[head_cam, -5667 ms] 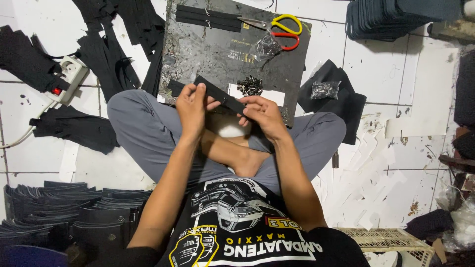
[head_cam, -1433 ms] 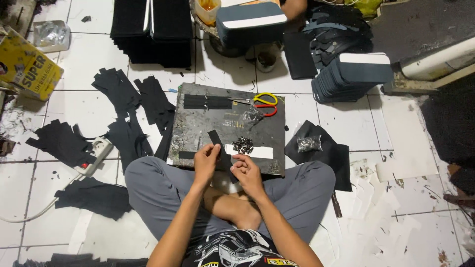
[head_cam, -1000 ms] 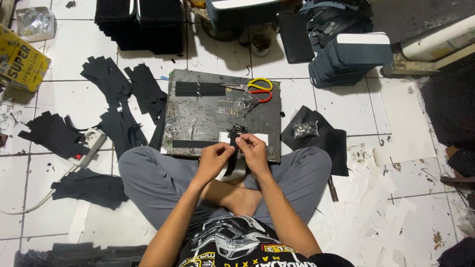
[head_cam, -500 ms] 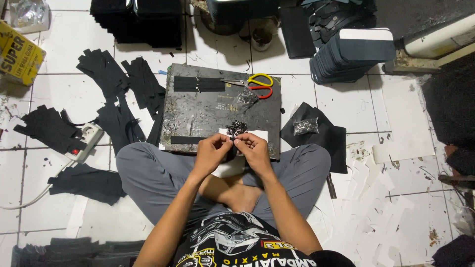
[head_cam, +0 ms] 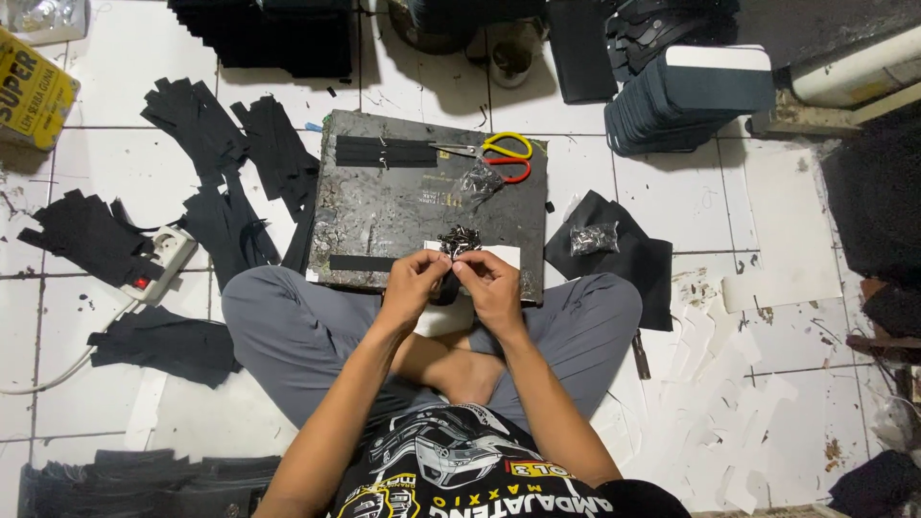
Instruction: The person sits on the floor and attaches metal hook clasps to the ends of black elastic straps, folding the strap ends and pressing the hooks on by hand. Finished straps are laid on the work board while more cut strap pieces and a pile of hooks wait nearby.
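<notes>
Over the lap: left hand point(head_cam: 411, 284) and right hand point(head_cam: 491, 284) pinched small black strip point(head_cam: 447, 288); grip clamped, best kept steady, close to dark scuffed board point(head_cam: 403, 206).

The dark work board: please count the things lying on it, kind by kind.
Scissors: 1
Black strips: 2
Clear small bag: 1
Pile of small metal pieces: 1
White card: 1
Total: 6

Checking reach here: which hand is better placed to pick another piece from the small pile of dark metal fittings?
Probably the right hand: the pile of dark metal fittings lies just beyond its fingertips, while the left hand grips the black strip.
</notes>
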